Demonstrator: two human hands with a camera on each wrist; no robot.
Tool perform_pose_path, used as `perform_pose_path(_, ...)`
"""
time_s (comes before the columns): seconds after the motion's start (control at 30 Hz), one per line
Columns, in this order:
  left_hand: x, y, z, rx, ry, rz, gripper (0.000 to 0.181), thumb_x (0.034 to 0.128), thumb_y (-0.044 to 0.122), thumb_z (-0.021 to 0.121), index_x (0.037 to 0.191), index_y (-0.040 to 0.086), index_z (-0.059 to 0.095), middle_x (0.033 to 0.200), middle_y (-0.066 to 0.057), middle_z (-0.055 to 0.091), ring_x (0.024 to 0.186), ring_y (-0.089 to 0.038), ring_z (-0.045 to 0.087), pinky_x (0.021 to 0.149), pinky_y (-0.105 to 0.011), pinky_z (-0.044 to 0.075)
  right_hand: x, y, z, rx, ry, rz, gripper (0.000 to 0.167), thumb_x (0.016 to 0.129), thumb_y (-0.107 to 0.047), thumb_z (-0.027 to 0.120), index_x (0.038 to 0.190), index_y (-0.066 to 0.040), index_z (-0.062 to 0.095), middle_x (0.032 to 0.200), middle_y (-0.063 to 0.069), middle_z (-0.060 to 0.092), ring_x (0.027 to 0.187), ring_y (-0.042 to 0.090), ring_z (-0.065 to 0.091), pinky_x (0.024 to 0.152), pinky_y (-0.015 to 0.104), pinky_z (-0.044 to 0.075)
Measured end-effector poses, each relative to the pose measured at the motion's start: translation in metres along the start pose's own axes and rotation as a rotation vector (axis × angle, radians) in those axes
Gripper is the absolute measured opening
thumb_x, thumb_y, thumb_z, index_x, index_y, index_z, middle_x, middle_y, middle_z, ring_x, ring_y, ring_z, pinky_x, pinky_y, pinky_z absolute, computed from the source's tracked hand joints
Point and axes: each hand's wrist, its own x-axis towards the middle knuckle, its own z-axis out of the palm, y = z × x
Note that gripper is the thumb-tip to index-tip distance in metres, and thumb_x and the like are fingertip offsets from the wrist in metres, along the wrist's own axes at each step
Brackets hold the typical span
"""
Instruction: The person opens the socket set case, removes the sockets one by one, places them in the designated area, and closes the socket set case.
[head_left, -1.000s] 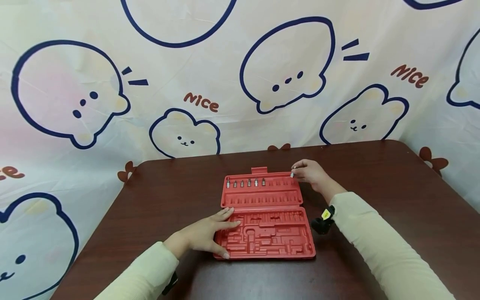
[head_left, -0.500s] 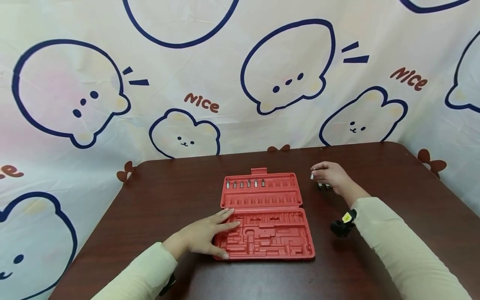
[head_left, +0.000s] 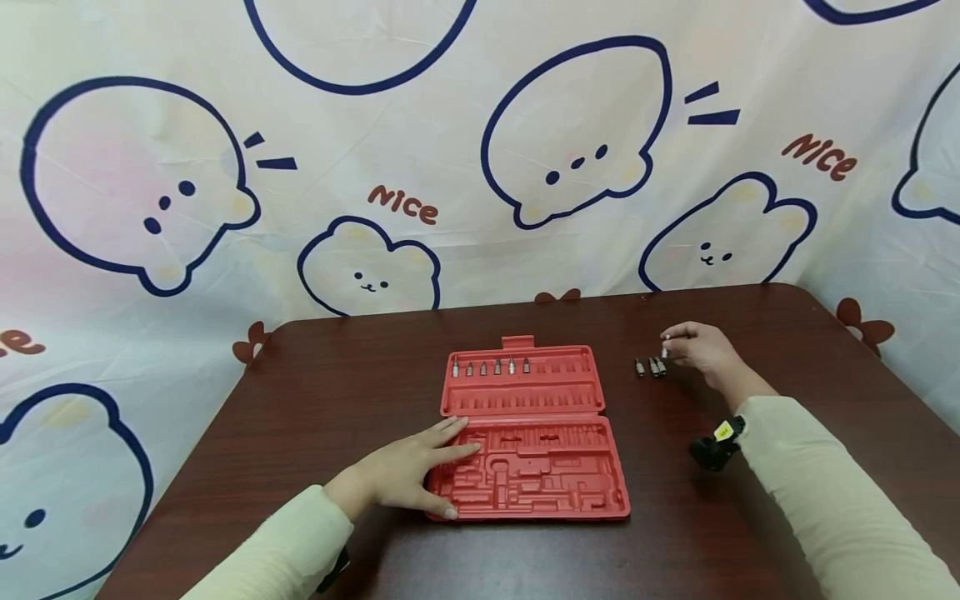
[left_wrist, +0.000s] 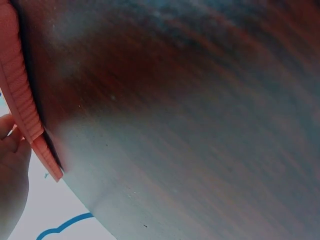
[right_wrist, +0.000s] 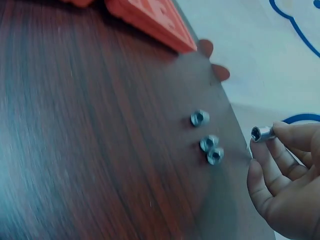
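Observation:
My right hand (head_left: 703, 357) pinches a small silver socket bit (right_wrist: 262, 133) between thumb and fingertips, above the table right of the case. Just left of that hand, 3 loose socket bits (right_wrist: 199, 118) lie on the table; two of them touch each other. An opened red plastic case (head_left: 525, 402) lies in the middle, its lid half folded back. Several socket bits (head_left: 498, 367) stand in a row in the lid's upper left slots. With fingers spread, my left hand (head_left: 405, 468) rests on the left edge of the case's near half.
The dark brown wooden table (head_left: 337, 367) reaches back to a cloth backdrop (head_left: 465, 250) with bear drawings. Moulded recesses fill the near half of the case. The lid's right-hand slots hold nothing.
My right hand has moved right, from the lid's upper right corner to beyond the loose socket bits, still pinching its socket bit. The left hand has stayed put.

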Motion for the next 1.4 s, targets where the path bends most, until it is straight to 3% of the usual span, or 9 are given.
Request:
perform_pose_path(0.27, 0.000, 0.000, -0.001, -0.025, 0.000, -0.001, 0.081, 0.0665, 0.064, 0.055, 0.134, 0.028, 0.031, 0.144, 0.000, 0.010, 0.129, -0.019, 0.005, 0.095, -0.044, 0.025, 0.002, 0.013, -0.008, -0.156, -0.002, 0.018, 0.032, 0.090, -0.011, 0.045, 0.115, 0.008, 0.045, 0.107, 0.019, 0.046, 0.087, 0.025, 0.048, 0.076, 0.035, 0.041)
perform_pose_path(0.53, 0.000, 0.000, 0.001, -0.048, -0.008, -0.009, 0.081, 0.0657, 0.065, 0.055, 0.134, 0.028, 0.031, 0.144, 0.000, 0.010, 0.129, -0.020, 0.005, 0.095, -0.045, 0.025, 0.002, 0.024, -0.007, -0.246, -0.014, 0.001, 0.027, 0.088, -0.007, 0.046, 0.109, 0.010, 0.048, 0.089, 0.015, 0.052, 0.076, 0.025, 0.046, 0.062, 0.031, 0.040)
perform_pose_path(0.8, 0.000, -0.001, 0.002, -0.039, 0.008, -0.009, 0.081, 0.0648, 0.066, 0.054, 0.134, 0.029, 0.032, 0.143, 0.000, 0.012, 0.129, -0.018, 0.005, 0.095, -0.044, 0.025, 0.009, 0.027, -0.004, -0.343, 0.008, -0.013, 0.025, 0.087, -0.008, 0.049, 0.104, 0.009, 0.051, 0.088, 0.015, 0.054, 0.074, 0.024, 0.048, 0.061, 0.032, 0.040)
perform_pose_path(1.1, 0.000, 0.000, 0.001, -0.048, 0.009, -0.012, 0.081, 0.0650, 0.065, 0.055, 0.134, 0.028, 0.032, 0.143, 0.000, 0.011, 0.129, -0.019, 0.005, 0.095, -0.046, 0.025, 0.007, 0.023, -0.002, -0.369, 0.034, -0.036, 0.023, 0.085, -0.006, 0.050, 0.100, 0.010, 0.052, 0.085, 0.016, 0.054, 0.073, 0.025, 0.049, 0.060, 0.032, 0.041)
perform_pose_path(1.4, 0.000, -0.001, 0.000, -0.049, 0.000, -0.009, 0.081, 0.0654, 0.065, 0.055, 0.134, 0.028, 0.031, 0.144, 0.000, 0.010, 0.129, -0.019, 0.005, 0.095, -0.046, 0.025, 0.006, 0.024, -0.003, -0.303, 0.045, -0.010, 0.026, 0.087, -0.010, 0.047, 0.104, 0.009, 0.049, 0.086, 0.015, 0.053, 0.075, 0.025, 0.049, 0.061, 0.031, 0.040)
